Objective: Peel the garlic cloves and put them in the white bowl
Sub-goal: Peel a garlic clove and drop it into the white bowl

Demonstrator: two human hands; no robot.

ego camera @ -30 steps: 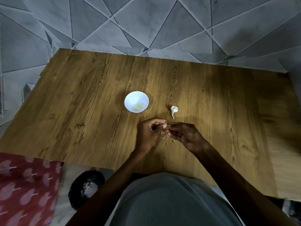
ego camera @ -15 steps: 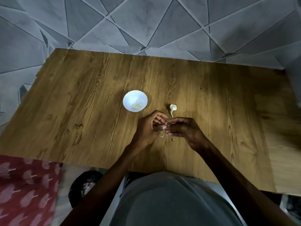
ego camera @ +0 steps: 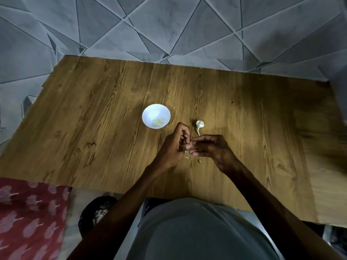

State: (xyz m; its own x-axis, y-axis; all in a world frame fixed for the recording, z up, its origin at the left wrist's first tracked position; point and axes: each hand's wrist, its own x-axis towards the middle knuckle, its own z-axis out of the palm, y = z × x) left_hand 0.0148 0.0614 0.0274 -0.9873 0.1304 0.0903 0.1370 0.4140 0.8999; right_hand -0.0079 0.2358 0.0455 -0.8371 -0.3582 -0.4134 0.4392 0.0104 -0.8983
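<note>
Both bare forearms are stretched forward and angled inward, so that the hands are brought together. The left hand is curled, the right hand is turned knuckles-up, and a small pale garlic clove is pinched between their fingertips.

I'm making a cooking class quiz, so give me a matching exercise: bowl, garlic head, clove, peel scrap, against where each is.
1 white bowl
2 garlic head
3 garlic clove
4 peel scrap

A pinched between left hand and right hand
B loose on the table, nearer the person than the right hand
C holding yellowish peeled pieces
D on the table beyond the right hand

Pairs: 1-C, 2-D, 3-A, 4-B
</note>
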